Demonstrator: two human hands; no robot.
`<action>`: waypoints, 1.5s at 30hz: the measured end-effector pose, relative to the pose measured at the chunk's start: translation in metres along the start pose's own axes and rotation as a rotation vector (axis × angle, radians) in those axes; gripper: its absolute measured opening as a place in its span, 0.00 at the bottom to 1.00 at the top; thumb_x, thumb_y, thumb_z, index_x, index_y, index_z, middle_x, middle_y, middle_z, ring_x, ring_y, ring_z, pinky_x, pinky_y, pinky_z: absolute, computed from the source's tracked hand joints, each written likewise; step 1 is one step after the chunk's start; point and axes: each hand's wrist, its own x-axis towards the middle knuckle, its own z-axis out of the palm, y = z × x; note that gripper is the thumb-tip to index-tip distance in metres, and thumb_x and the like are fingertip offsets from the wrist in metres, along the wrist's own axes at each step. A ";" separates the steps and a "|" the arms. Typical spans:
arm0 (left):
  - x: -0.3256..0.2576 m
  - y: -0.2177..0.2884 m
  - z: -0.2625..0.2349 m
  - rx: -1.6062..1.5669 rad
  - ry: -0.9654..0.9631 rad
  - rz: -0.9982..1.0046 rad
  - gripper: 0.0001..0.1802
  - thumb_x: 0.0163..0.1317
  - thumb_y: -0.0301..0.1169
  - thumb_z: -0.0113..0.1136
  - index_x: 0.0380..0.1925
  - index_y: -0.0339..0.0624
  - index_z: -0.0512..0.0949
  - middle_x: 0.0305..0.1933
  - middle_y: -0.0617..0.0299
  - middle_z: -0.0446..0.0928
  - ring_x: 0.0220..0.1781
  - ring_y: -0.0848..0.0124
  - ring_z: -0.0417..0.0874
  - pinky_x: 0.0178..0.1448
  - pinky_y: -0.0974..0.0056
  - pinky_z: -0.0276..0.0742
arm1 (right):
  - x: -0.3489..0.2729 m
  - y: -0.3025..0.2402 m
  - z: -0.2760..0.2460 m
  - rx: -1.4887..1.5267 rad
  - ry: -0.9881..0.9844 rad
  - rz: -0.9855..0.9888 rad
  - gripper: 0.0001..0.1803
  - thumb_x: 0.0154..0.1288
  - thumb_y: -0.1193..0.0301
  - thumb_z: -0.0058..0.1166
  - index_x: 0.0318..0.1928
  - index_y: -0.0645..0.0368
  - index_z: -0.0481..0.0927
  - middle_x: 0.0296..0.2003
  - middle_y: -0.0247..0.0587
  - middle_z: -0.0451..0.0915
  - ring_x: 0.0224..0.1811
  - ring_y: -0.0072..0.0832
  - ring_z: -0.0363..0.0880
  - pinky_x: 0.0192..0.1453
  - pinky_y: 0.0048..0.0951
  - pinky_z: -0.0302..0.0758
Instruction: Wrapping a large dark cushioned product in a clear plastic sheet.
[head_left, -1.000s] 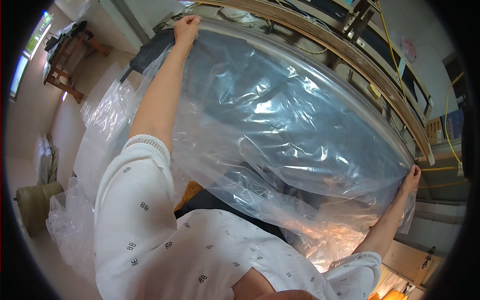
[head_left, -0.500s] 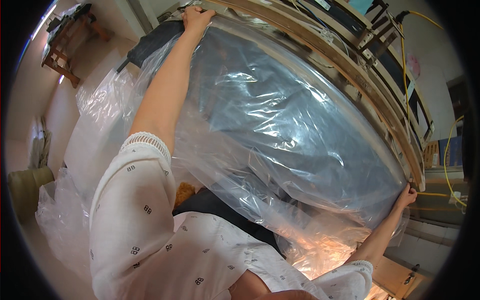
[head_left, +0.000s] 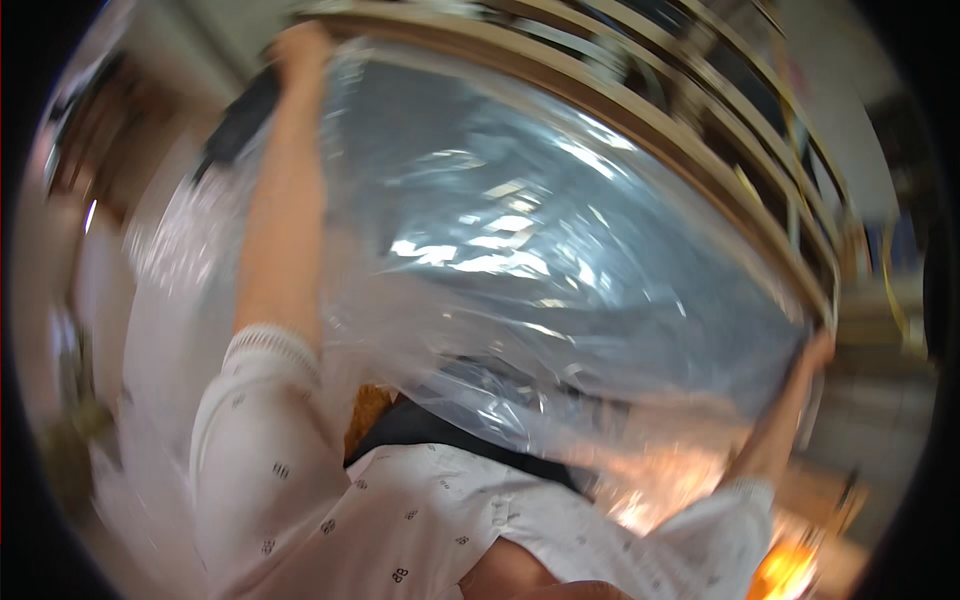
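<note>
Though blurred, plastic sheet (head_left: 560, 250) slanting upper-left to lower-right, both hands' fingers seemingly gripping corners.

- A long, pale wooden rail frame (head_left: 640, 130) curves across the top of the blurred view.
- A large clear plastic sheet (head_left: 540, 250) lies stretched directly against the frame, just below its rail.
- Further wooden bars (head_left: 740, 90) run behind the frame.
</note>
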 end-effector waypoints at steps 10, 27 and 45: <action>0.031 -0.075 -0.035 -0.534 -0.270 0.202 0.26 0.59 0.47 0.54 0.46 0.35 0.76 0.47 0.56 0.77 0.50 0.66 0.75 0.55 0.66 0.65 | -0.112 -0.041 -0.074 -0.224 0.014 -0.319 0.15 0.60 0.58 0.44 0.37 0.55 0.76 0.40 0.42 0.76 0.45 0.41 0.73 0.45 0.46 0.67; -0.234 0.179 -0.150 -0.548 -0.464 1.150 0.11 0.64 0.32 0.48 0.36 0.33 0.72 0.43 0.56 0.75 0.46 0.68 0.74 0.52 0.67 0.66 | -0.138 -0.031 -0.083 -0.250 -0.459 -0.170 0.34 0.65 0.45 0.30 0.64 0.53 0.58 0.65 0.41 0.54 0.68 0.40 0.49 0.67 0.52 0.46; -0.219 -0.026 -0.172 -0.728 -0.373 0.565 0.04 0.62 0.25 0.52 0.29 0.36 0.71 0.29 0.67 0.69 0.34 0.79 0.68 0.41 0.76 0.64 | -0.173 -0.088 -0.099 0.130 -0.553 -0.797 0.29 0.68 0.59 0.35 0.65 0.57 0.53 0.66 0.42 0.51 0.69 0.35 0.47 0.70 0.39 0.43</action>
